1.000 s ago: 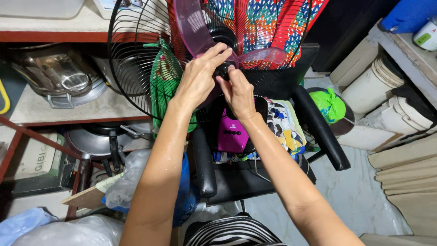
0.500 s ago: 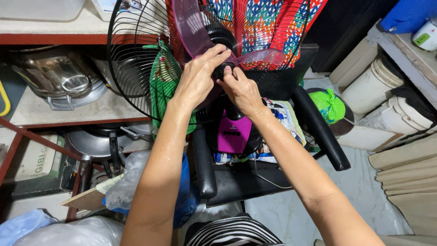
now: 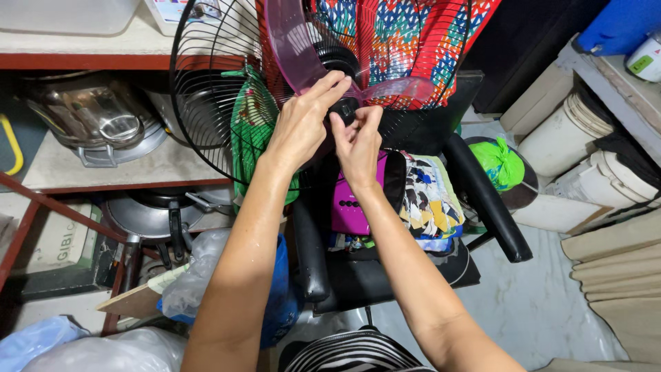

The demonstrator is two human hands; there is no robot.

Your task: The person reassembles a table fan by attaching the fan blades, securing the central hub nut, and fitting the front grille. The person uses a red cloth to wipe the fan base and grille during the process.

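Cluttered shelves of steel pots frame the black office chair (image 3: 358, 275) carrying the fan, where my left hand (image 3: 301, 124) presses flat on the pink blade (image 3: 292, 52) while my right hand (image 3: 358, 141) pinches the black hub cap (image 3: 344, 108) just above it.

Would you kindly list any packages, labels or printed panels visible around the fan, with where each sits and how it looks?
Cardboard box: lower left under the shelf, brown, dark print on its side.
Box: top shelf behind the fan guard, white with a blue printed panel.
White container: upper right shelf, rounded, with a green label.
Fan control panel: below the right hand, magenta, a row of dark buttons.
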